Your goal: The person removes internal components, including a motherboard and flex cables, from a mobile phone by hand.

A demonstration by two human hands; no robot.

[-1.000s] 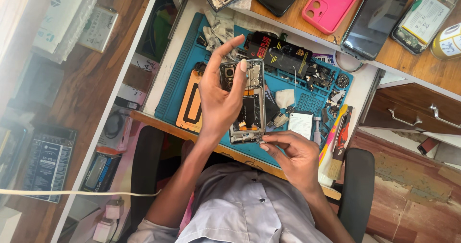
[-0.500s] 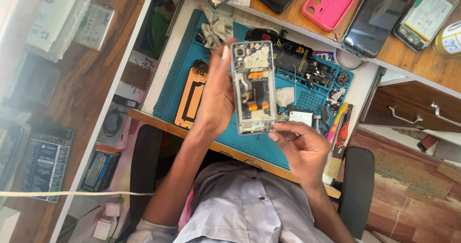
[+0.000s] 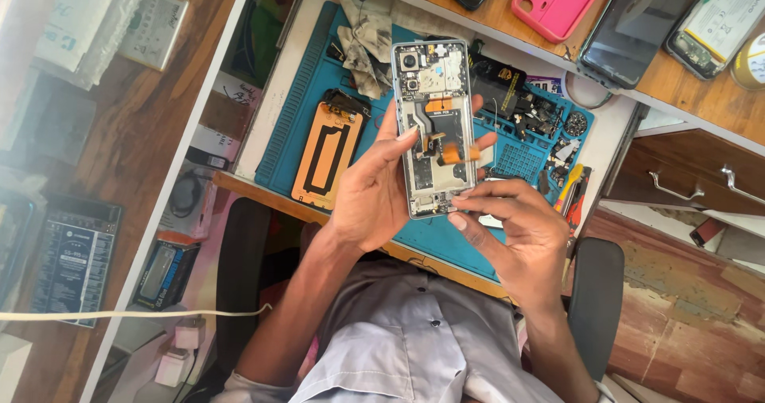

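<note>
Phone chassis, back cover already off, boards and orange flex cables bared; held upright above the blue work mat. My left hand wrapped its left edge, thumb across the middle. My right hand pinched narrow at its lower right corner. Beyond lay the detached orange-backed panel; reassembly seemingly remained. Farther off, pink case.

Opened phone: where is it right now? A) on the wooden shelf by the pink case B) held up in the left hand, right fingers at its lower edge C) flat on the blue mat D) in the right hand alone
B: the left hand holds the phone above the blue mat, and the right hand has its fingertips at the phone's lower edge.
</note>
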